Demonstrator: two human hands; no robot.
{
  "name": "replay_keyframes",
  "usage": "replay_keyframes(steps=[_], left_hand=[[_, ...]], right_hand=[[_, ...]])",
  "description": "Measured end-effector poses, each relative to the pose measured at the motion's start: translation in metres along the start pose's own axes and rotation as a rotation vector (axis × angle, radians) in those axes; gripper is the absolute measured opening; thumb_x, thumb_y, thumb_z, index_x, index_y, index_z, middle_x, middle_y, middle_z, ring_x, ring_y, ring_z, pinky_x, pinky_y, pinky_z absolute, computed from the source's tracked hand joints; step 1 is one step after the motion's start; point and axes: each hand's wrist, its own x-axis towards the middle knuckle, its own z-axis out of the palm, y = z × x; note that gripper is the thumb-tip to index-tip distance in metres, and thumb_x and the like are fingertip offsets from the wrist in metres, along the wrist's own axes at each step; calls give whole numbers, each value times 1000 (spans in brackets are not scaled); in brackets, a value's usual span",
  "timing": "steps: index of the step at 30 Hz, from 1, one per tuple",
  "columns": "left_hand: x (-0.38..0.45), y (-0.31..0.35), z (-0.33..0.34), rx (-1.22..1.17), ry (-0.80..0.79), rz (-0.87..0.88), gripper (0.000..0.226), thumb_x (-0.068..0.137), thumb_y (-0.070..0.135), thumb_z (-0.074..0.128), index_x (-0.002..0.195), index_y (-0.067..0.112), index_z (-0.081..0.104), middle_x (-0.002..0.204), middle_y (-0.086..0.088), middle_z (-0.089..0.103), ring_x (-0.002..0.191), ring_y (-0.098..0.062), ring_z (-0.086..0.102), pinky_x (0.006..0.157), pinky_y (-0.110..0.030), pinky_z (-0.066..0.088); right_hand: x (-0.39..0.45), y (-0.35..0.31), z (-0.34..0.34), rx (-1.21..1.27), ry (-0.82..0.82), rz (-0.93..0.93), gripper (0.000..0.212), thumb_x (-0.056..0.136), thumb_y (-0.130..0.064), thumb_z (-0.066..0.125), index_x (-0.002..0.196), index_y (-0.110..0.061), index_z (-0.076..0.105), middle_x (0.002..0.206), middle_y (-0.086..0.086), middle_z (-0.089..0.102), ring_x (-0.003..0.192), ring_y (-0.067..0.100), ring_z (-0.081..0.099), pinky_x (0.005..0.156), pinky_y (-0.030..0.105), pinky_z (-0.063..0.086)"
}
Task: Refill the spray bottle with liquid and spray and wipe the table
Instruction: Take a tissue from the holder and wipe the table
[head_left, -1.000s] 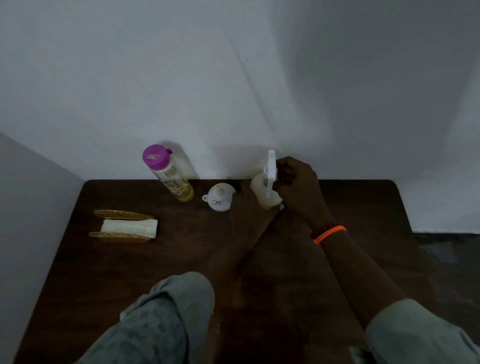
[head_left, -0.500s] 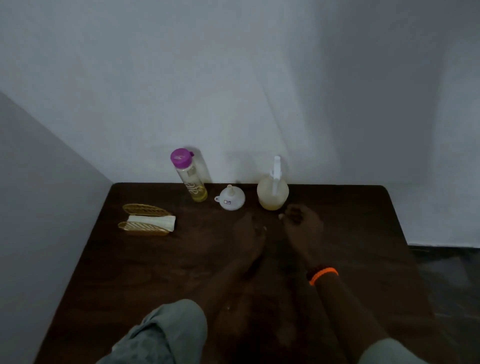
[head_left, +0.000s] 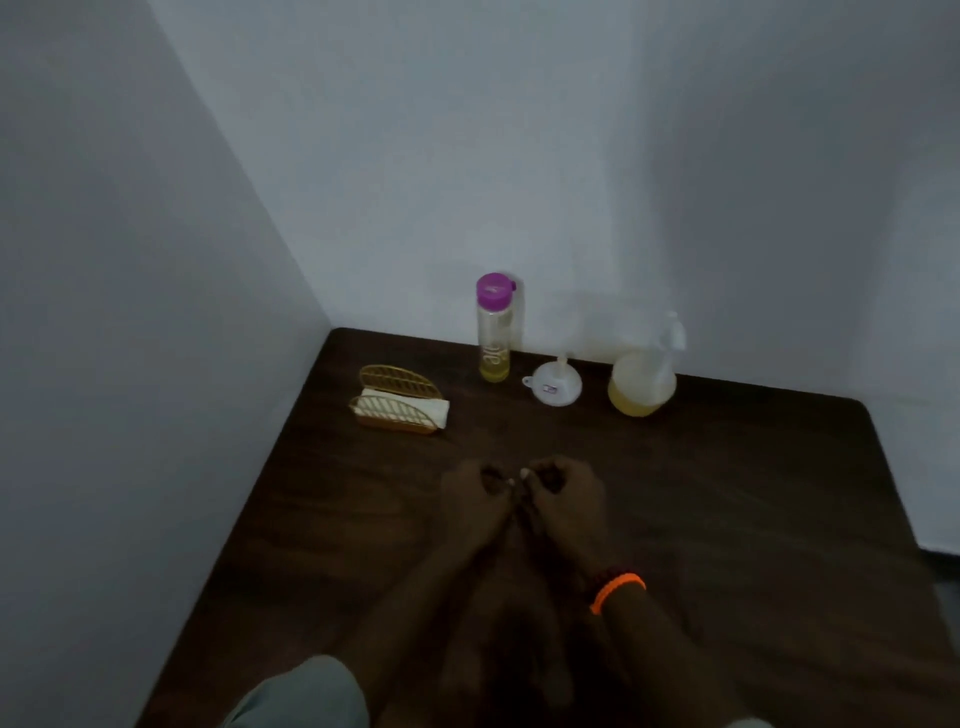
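Note:
The round spray bottle (head_left: 643, 382) with a white trigger head stands at the back of the dark wooden table (head_left: 727, 519), part full of yellowish liquid. A white funnel (head_left: 553, 383) lies to its left. Further left stands a tall clear bottle (head_left: 494, 332) with a purple cap and a little yellow liquid at its bottom. My left hand (head_left: 475, 486) and my right hand (head_left: 563, 488) rest side by side on the table in front of these, fingers curled, holding nothing. An orange band circles my right wrist.
A gold leaf-shaped holder (head_left: 397, 402) with white napkins sits at the back left. Walls close the table on the left and at the back. The table's right edge drops to the floor.
Both hands have let go of the spray bottle and drawn back toward me onto the table. The view has swung, putting the objects further right.

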Motion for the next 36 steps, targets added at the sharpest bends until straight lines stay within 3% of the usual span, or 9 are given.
replay_keyframes(steps=[2, 5, 10, 12, 15, 22, 27, 32, 36], left_hand=[[7, -21, -37, -1, 44, -33, 11, 78, 33, 72, 86, 25, 73, 85, 7, 73, 82, -11, 68, 80, -27, 54], [21, -53, -95, 14, 104, -87, 6, 79, 23, 74, 85, 26, 74, 87, 10, 73, 84, -8, 67, 81, -24, 52], [61, -102, -166, 74, 162, -71, 10, 84, 14, 72, 92, 18, 74, 93, 2, 72, 87, -14, 67, 78, -23, 47], [81, -116, -177, 127, 180, -26, 11, 86, 14, 69, 96, 16, 74, 95, -1, 73, 87, -18, 68, 78, -22, 47], [111, -125, -186, 157, 186, 13, 12, 91, 15, 65, 99, 14, 74, 99, -5, 74, 89, -20, 69, 77, -22, 47], [166, -131, -184, 110, 67, 134, 14, 88, 20, 72, 102, 17, 75, 103, 2, 75, 94, -10, 67, 89, -25, 53], [185, -132, -178, 100, -54, 202, 21, 84, 22, 77, 104, 14, 76, 106, -1, 73, 94, -8, 67, 82, -8, 48], [195, -137, -170, 142, -94, 236, 29, 82, 27, 79, 106, 12, 75, 106, -5, 72, 95, -16, 67, 88, -29, 55], [201, -137, -170, 170, -111, 272, 29, 80, 27, 80, 105, 11, 75, 103, -5, 71, 91, -17, 66, 85, -29, 54]], right_hand=[[2, -15, 20, -12, -12, -22, 8, 83, -33, 73, 86, -25, 73, 84, -9, 73, 82, 6, 68, 87, 38, 56], [9, -37, 47, -2, -66, -17, 4, 84, -29, 73, 85, -26, 73, 83, -9, 73, 80, 5, 68, 84, 39, 57], [35, -66, 80, -5, -109, -35, 7, 88, -24, 70, 95, -25, 73, 94, -9, 72, 89, 3, 65, 83, 29, 57], [48, -70, 89, -25, -134, -19, 11, 89, -25, 69, 98, -29, 72, 102, -8, 70, 99, 7, 64, 87, 31, 56], [68, -73, 99, -79, -154, -24, 17, 90, -25, 67, 105, -29, 72, 113, -5, 69, 108, 13, 62, 94, 40, 55], [107, -75, 116, -230, -142, -123, 22, 92, -15, 65, 113, -13, 72, 116, 7, 70, 105, 18, 64, 95, 35, 53], [123, -68, 120, -299, -189, -185, 22, 90, -18, 67, 110, -12, 74, 112, 8, 69, 100, 17, 64, 90, 28, 51], [128, -64, 123, -333, -213, -207, 20, 88, -22, 70, 104, -13, 77, 107, 9, 70, 93, 19, 65, 85, 33, 54], [129, -68, 121, -329, -242, -257, 18, 88, -18, 70, 103, -10, 76, 107, 7, 71, 93, 16, 64, 84, 29, 52]])
